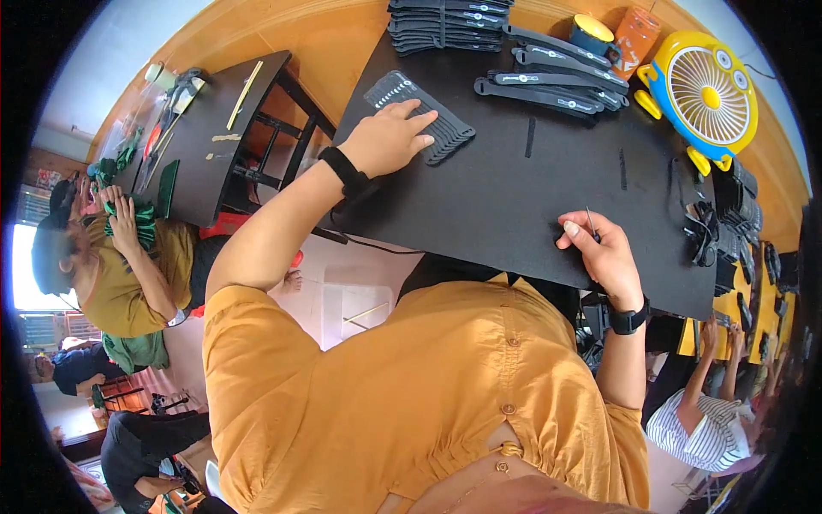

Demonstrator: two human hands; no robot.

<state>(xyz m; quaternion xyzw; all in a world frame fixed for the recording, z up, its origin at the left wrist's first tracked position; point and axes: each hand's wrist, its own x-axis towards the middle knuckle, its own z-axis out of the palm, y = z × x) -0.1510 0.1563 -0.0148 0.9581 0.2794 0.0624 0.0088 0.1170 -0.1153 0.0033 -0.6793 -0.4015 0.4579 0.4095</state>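
My left hand (390,141) lies on a fanned-out stack of dark grey straps (449,137) on the black table, its fingers spread over the straps' printed ends. Closer to the table's front edge, my right hand (606,257) is closed in a pinch. A thin, pointed metal tool (589,218) sticks up from between its thumb and fingers. The rest of that tool is hidden in the palm, so its exact kind does not show. Each of my wrists wears a black band.
At the back are a bundled strap pile (449,26), loose straps (552,77), a yellow-topped cup (591,34), an orange container (635,38) and a yellow-blue fan (706,94). Black straps (706,231) hang at the right edge. Another person (128,274) works at a table on the left.
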